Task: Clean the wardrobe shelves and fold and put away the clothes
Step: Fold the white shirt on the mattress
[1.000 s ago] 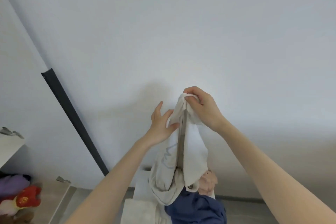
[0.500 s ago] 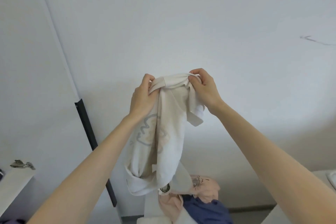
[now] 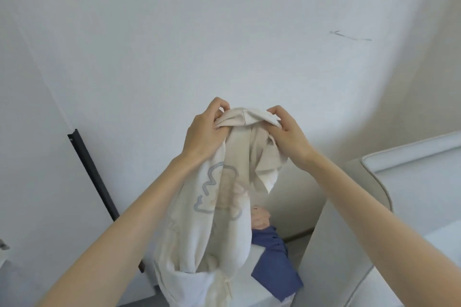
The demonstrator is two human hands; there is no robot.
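Note:
A cream garment [image 3: 214, 209] with a pale blue outline print hangs bunched in the air in front of a white wall. My left hand [image 3: 203, 132] grips its top edge on the left. My right hand [image 3: 287, 132] pinches the same top edge on the right, close to the left hand. The cloth hangs down between my forearms and hides part of the pile below. Behind it lie a blue garment [image 3: 274, 266] and a pink garment [image 3: 260, 219] on a white surface [image 3: 257, 304].
A dark vertical strip [image 3: 92, 177] runs down the wall at the left. A white curved-edged piece of furniture [image 3: 411, 182] stands at the right. A small metal fitting [image 3: 3, 244] shows at the far left edge.
My left hand went from lying against the cloth to gripping its top edge beside my right hand. The view has swung right, bringing the white furniture into sight.

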